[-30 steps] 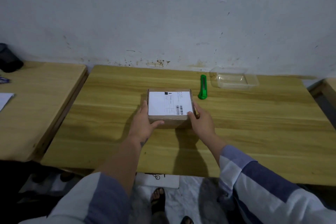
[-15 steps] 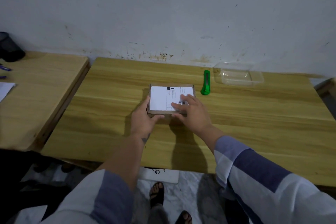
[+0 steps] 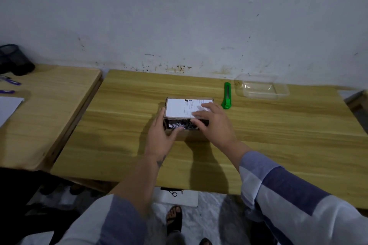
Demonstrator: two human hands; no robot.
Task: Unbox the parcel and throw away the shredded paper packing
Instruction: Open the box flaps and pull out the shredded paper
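A small cardboard parcel box with a white shipping label on its lid sits mid-table. The lid is raised at the near edge, and shredded paper packing shows in the gap. My left hand holds the box's left near corner, thumb at the opening. My right hand grips the lid's right near edge, fingers lying over the label.
A green utility knife lies just right of the box. A clear plastic container stands at the back right of the wooden table. A second table at the left carries pens, paper and a black mesh holder.
My right hand moved from the box's right side onto the lid. The lid has come up at its near edge, exposing shredded paper. My left hand stayed at the left corner.
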